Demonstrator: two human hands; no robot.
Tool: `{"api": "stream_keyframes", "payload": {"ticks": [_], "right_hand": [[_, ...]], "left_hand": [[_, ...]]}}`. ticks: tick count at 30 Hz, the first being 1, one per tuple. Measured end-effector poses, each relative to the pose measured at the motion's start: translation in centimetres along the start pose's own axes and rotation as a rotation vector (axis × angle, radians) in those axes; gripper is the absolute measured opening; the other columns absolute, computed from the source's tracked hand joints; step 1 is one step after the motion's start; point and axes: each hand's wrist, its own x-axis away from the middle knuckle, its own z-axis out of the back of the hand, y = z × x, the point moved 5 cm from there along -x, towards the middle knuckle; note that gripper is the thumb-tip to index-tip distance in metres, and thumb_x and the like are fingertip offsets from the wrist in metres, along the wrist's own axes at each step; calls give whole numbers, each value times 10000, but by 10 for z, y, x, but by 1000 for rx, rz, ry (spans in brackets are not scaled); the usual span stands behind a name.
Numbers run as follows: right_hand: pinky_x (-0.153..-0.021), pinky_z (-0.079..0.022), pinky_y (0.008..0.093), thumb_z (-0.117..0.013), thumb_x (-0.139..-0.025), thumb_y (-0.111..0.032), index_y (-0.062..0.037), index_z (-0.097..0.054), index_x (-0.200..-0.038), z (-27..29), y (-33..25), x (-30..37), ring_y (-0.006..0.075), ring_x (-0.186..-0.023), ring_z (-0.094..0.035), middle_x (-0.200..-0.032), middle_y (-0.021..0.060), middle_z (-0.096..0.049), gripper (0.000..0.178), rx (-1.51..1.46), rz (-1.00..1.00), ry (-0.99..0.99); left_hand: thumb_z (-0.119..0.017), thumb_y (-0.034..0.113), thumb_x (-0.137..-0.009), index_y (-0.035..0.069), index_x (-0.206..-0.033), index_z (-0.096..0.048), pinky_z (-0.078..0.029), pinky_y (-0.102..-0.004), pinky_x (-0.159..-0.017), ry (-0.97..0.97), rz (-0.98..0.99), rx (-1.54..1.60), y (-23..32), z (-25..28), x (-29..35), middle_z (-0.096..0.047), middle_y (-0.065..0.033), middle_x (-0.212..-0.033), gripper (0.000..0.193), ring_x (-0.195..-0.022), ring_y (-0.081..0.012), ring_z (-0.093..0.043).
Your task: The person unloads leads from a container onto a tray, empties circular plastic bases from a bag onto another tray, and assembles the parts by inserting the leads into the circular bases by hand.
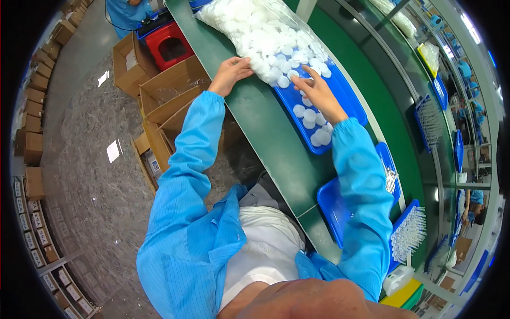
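White discs lie in a long blue tray, some loose toward its near end, many more crowded at its far end. There a big clear bag, bulging with the same discs, rests with its near side over the tray and its far left part over the green workbench.

From where I stand, the worker's left hand is up against the left side of the bag, fingers bent and their tips at the plastic; I cannot tell whether they pinch it. The right hand reaches over the tray, just beside the mouth of the bag. Its thumb and forefinger are bent and parted at the discs, and I can't make out whether one is caught between them.

Nearer, beside the right sleeve, sits another blue tray, partly hidden by the arm. To the right of that sleeve a small blue tray carries thin pale pieces, and nearer still a blue rack bristles with clear upright parts. Left of the bench stand open cardboard boxes, with a red stool beyond them, near a co-worker in blue.
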Motion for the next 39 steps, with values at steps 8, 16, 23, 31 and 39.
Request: {"api": "stream_keyframes", "payload": {"ticks": [8,16,23,31,39], "right_hand": [[-741,-515,233,-735,-886,-13,11,-725,-1143,-18,-22,-79,100,-827,-650,-958,61,-719,258,-244,397,181],[-695,-497,268,-706,-904,-35,-15,-755,-1048,18,-9,-48,103,-753,-628,-836,44,-722,153,348,286,-200],[-785,-510,289,-685,-982,-267,16,-740,-1093,69,-59,-149,143,-856,-652,-932,69,-735,309,266,420,-10],[-1072,-439,412,-542,-955,-708,23,-587,-1401,26,-115,-337,284,-1278,-569,-1364,169,-627,858,335,273,-67],[-1080,-451,449,-461,-928,-806,-23,-574,-1433,-13,-70,-419,310,-1284,-576,-1457,177,-575,939,-22,-119,-196]], "left_hand": [[-665,200,-1012,15,-1115,-675,-561,-356,-939,-83,-124,84,17,-54,-17,-724,-101,-1082,213,-1013,-200,-699],[-670,211,-999,26,-1160,-670,-584,-349,-882,296,-280,185,33,61,-46,-721,-69,-1049,246,-978,-190,-697],[-736,465,-931,-65,-1551,-294,-307,-436,-1215,560,-111,379,90,146,-149,-393,-233,-1578,928,-1492,-319,-342],[-752,501,-888,-78,-1469,-467,-470,-450,-1056,640,-288,275,84,132,-199,-543,-223,-1456,868,-1312,-332,-556],[-681,528,-936,-13,-1629,-131,-318,-434,-1203,442,-418,349,69,123,-206,-292,-222,-1641,1037,-1500,-334,-328]]}}
